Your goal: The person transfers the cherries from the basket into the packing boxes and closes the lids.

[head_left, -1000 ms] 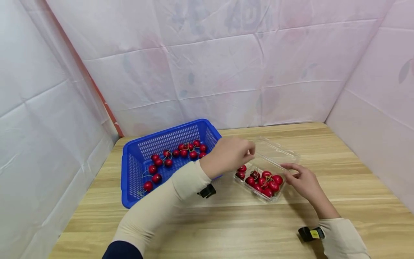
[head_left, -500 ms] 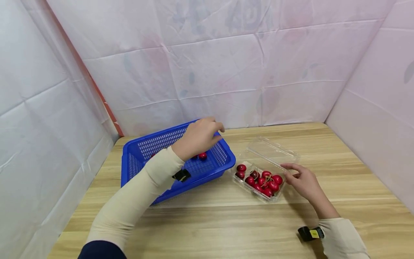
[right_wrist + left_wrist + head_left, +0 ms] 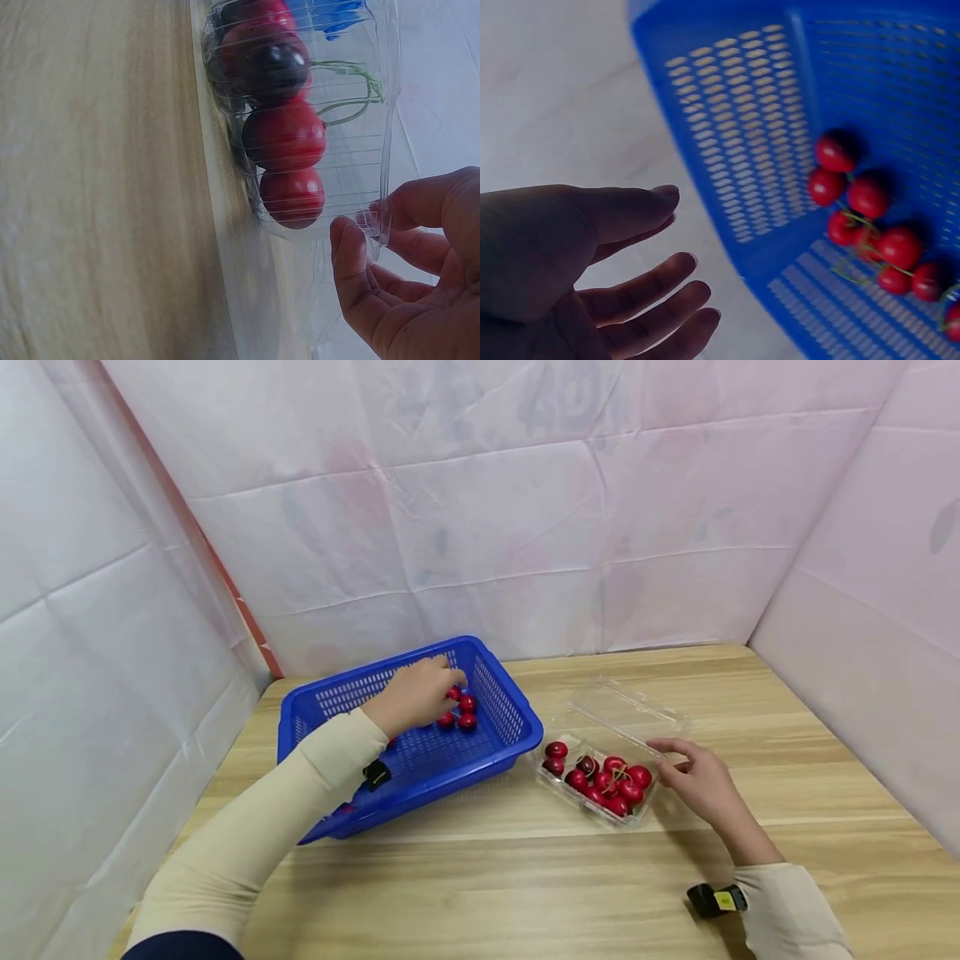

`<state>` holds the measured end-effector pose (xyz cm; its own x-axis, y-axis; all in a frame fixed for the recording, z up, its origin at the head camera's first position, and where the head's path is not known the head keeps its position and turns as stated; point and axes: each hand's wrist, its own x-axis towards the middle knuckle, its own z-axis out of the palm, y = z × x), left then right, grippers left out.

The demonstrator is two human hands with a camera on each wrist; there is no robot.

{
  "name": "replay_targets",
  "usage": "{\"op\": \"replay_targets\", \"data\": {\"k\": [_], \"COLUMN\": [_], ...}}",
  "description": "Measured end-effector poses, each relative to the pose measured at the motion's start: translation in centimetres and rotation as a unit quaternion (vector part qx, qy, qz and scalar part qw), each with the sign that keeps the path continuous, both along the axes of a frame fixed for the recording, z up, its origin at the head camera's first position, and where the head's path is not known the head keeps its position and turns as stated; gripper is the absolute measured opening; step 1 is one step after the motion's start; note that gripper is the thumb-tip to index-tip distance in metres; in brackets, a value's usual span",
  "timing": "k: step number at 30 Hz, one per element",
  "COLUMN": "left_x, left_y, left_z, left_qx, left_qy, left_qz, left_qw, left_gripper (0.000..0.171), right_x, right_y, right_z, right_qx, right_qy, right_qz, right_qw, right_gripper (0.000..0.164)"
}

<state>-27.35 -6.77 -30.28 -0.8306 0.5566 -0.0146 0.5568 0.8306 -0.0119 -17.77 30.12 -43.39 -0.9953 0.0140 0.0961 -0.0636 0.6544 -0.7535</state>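
Note:
My left hand [image 3: 417,693] is over the blue plastic basket [image 3: 480,765], its fingers spread and nothing between them in the left wrist view. Red cherries [image 3: 900,246] with green stems lie in the basket near its corner; my arm hides others in the head view. On the right, my right hand [image 3: 697,781] pinches the edge of a clear hinged plastic box [image 3: 352,169] between thumb and fingers. Its clear lid [image 3: 630,708] lies folded back. Several cherries [image 3: 615,783] sit inside the box, some with stems.
Both containers stand on a wood-grain table [image 3: 525,877]. Pale patterned sheets [image 3: 495,527] hang behind the table and along both sides. The basket is left of the box, with a narrow gap between them.
My left hand has moved left from above the clear box, over the basket's right rim, and down over the basket's cherries. The right hand stays at the box's edge.

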Motion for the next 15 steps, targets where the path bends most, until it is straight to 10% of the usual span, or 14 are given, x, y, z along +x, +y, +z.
{"op": "replay_targets", "data": {"k": [15], "left_x": [-1.2], "left_y": [-3.2], "left_z": [-4.7], "left_qx": [-0.054], "left_qy": [-0.144], "left_qz": [0.037], "left_qw": [0.9873], "left_gripper": [0.056], "right_x": [0.1], "right_y": [-0.2], "right_z": [0.1], "right_qx": [-0.001], "right_qy": [0.001], "right_qz": [-0.002], "right_qw": [1.000], "right_gripper": [0.034]}}
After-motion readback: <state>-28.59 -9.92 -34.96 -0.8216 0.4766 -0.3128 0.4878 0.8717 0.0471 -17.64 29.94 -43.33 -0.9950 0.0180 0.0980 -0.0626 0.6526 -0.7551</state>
